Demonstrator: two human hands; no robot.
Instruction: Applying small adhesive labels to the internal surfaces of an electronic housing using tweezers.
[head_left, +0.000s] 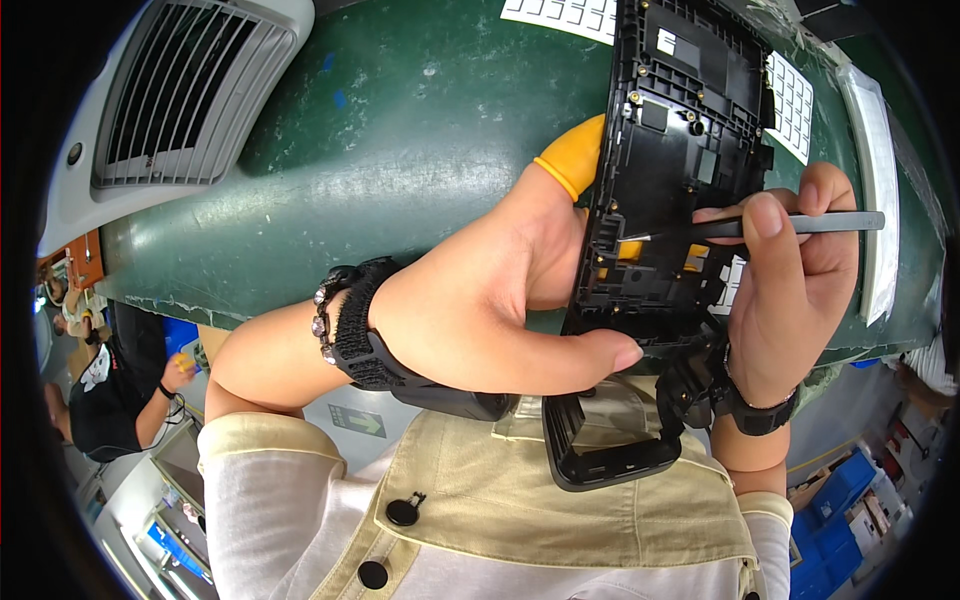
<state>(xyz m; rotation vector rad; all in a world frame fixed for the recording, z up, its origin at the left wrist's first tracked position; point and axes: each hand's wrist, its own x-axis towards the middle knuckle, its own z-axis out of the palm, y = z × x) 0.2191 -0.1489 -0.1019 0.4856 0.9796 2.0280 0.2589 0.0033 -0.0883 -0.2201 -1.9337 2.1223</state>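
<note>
My left hand (480, 300) grips a black moulded plastic housing (660, 180), its thumb on the near edge and its other fingers behind. A yellow finger cot (575, 158) covers one finger, and yellow shows through openings in the panel. The housing is held tilted above the table, with ribs, cut-outs and small brass-coloured inserts facing me. In my right hand (795, 270) are dark grey tweezers (840, 222), pinched between thumb and fingers. Their tips point left at the inner face of the housing; whether they hold anything is too small to tell.
Beneath lies a green work table (400, 150) with white sheets of dark-outlined rectangles (790, 105). A grey-white machine with a slatted vent (185, 95) stands at the far left. Black brackets (615, 465) hang near my right wrist. Another person (120, 370) is beyond the table's left end.
</note>
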